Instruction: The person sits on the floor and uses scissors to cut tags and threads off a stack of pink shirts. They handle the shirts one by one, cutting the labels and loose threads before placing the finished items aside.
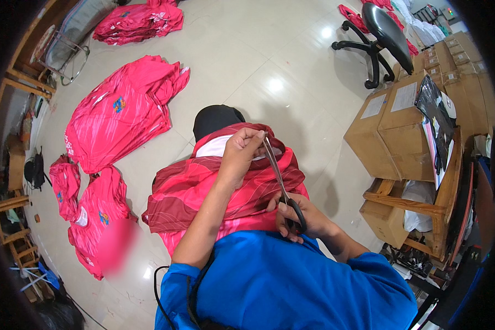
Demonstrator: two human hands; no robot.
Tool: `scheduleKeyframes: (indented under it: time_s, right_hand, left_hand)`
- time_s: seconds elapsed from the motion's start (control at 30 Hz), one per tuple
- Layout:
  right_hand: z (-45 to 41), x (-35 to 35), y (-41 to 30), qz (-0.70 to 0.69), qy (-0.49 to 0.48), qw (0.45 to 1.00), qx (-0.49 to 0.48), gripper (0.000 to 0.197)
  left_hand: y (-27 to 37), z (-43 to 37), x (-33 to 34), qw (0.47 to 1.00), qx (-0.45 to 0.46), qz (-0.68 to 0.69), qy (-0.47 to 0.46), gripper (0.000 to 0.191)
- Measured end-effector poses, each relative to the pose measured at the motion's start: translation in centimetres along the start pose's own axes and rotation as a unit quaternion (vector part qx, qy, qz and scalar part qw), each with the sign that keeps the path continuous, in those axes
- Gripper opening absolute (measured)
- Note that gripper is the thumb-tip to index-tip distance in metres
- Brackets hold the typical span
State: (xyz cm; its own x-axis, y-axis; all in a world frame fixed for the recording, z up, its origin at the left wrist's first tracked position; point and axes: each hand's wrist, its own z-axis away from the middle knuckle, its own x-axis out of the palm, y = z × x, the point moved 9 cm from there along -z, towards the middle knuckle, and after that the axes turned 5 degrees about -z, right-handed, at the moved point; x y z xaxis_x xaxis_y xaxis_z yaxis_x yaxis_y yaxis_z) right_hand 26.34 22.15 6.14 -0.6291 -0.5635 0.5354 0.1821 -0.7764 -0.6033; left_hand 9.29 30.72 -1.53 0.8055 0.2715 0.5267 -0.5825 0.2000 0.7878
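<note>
A red and maroon patterned jersey (247, 194) lies bunched across my lap, its white inner side showing near the collar. My left hand (243, 152) pinches something small at the jersey's upper edge, too small to make out, with fabric just under the fingers. In my right hand (295, 214) are black-handled scissors (277, 169), their long metal blades pointing up and away from me. The blade tips are right beside my left fingertips. The blades look nearly closed.
Pink-red jerseys (123, 111) lie on the tiled floor (247, 74) at left, with a stacked pile (140, 22) farther off. Cardboard boxes (390, 132) stand at right on a wooden rack (408, 204). A black swivel chair (385, 37) is at the upper right.
</note>
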Motion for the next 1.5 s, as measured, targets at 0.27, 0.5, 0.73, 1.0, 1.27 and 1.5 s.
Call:
scheduleKeyframes:
  time_s: [0.27, 0.5, 0.73, 1.0, 1.27, 1.5]
  right_hand:
    - [-0.8, -1.8, 1.3, -0.034, 0.075, 0.996, 0.042, 0.041]
    - [-1.1, -2.0, 1.2, -0.035, 0.085, 0.995, 0.040, 0.039]
    - [-1.3, -2.1, 0.7, -0.052, 0.078, 0.995, 0.030, 0.037]
    - [-1.2, -2.0, 0.7, -0.034, 0.079, 0.996, 0.032, 0.032]
    - [-0.6, -2.3, 1.4, 0.015, 0.086, 0.994, 0.065, 0.034]
    - [1.4, -5.7, -4.5, 0.120, 0.249, 0.944, -0.179, 0.032]
  left_hand:
    - [-0.6, -0.1, -0.2, 1.000, -0.003, -0.009, 0.026, 0.019]
    - [-1.1, -0.6, -0.5, 0.999, 0.017, -0.047, 0.015, 0.015]
    - [-0.8, -0.3, 0.1, 0.997, 0.015, -0.068, 0.017, 0.015]
    - [-0.6, -0.2, 0.1, 0.995, 0.022, -0.091, 0.018, 0.014]
    - [-0.5, -0.1, 0.0, 0.995, 0.014, -0.096, 0.024, 0.014]
    - [-0.5, -0.1, -0.1, 0.998, 0.016, -0.054, 0.036, 0.011]
